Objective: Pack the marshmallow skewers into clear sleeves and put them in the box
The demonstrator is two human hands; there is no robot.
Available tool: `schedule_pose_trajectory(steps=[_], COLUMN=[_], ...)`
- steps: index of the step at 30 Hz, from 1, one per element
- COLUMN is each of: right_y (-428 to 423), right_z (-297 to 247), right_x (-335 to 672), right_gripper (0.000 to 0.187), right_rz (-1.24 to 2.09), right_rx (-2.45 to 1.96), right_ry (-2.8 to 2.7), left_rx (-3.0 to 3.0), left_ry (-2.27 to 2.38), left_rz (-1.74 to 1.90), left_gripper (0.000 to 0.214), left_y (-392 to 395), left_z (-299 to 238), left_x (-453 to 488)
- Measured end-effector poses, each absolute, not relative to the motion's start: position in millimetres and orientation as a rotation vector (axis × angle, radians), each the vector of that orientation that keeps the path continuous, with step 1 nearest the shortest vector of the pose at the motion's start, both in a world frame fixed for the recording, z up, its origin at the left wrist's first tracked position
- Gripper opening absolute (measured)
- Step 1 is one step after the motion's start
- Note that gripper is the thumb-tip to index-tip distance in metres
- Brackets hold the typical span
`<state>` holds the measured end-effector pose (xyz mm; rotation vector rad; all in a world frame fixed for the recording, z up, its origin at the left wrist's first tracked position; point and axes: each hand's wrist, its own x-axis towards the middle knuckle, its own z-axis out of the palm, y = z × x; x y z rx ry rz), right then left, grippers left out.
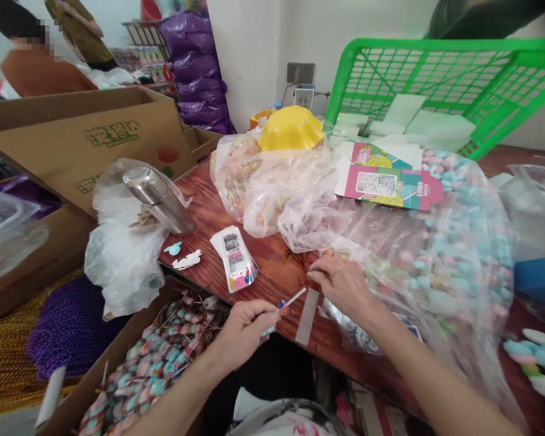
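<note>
My left hand (253,322) is closed around a lollipop (295,297), pinched just below its white stick, which points up and right. A bit of coloured wrapping shows at the fingertips, and most of the candy is hidden by the fingers. My right hand (345,281) is over the table, fingers bent and close together beside some thin brown-gold twist ties (293,257). Whatever may be between those fingertips is too small to make out. A stack of printed cards (234,257) lies left of the ties. Below my right hand, a pale strip (307,318) lies on the wood.
A carton of wrapped lollipops (149,369) sits below the table at left. A steel flask (160,200) stands near the left edge. Clear bags of candy (463,242), a yellow bowl (292,128), a flattened printed box (386,175) and a green basket (345,79) fill the back and right.
</note>
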<state>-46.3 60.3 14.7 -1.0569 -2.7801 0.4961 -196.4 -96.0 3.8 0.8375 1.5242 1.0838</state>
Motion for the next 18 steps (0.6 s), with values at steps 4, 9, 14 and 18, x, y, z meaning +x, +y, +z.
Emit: schedule_pose_trajectory(steps=[4, 9, 14, 18], right_y=[73, 76, 76, 50], right_z=[-4, -15, 5, 27], right_x=[-62, -62, -29, 1], right_gripper=[0.015, 0.02, 0.018, 0.02], right_rz=[0.365, 0.382, 0.551, 0.739], right_rx=[-1.197, -1.146, -1.003, -0.834], right_ry=[-2.802, -2.826, -2.749, -2.425], left_rx=[0.457, 0.398, 0.383, 0.422], left_ry=[1.472, 1.397, 1.429, 1.401], left_rz=[1.194, 1.271, 1.231, 1.163], left_gripper=[0.036, 0.038, 0.041, 0.038], left_y=[-99, -98, -93, -77], left_z=[-1, 4, 1, -2], left_x=[-203, -199, -191, -171])
